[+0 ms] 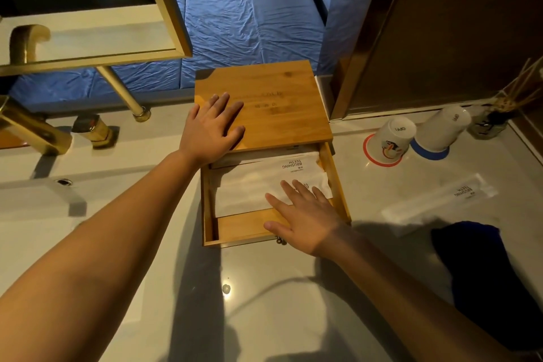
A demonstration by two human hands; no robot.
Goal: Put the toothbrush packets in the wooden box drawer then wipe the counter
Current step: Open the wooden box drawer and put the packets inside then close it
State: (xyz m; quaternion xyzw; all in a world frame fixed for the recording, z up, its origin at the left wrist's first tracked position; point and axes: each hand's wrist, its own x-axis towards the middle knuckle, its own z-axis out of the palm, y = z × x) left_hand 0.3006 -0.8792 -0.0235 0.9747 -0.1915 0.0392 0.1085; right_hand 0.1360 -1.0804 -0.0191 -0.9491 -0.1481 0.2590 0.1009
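A wooden box stands on the white counter, and its drawer is pulled out toward me. White toothbrush packets printed "BRUSHING TEETH" lie inside the drawer. My left hand rests flat on the box lid, fingers spread. My right hand lies flat over the drawer, fingertips on a packet, holding nothing. One more toothbrush packet lies on the counter to the right. A dark blue cloth sits at the right near the front.
Two upturned paper cups stand right of the box, with a reed diffuser behind them. A gold faucet and the sink are at the left. A dark wooden wall panel rises at the back right.
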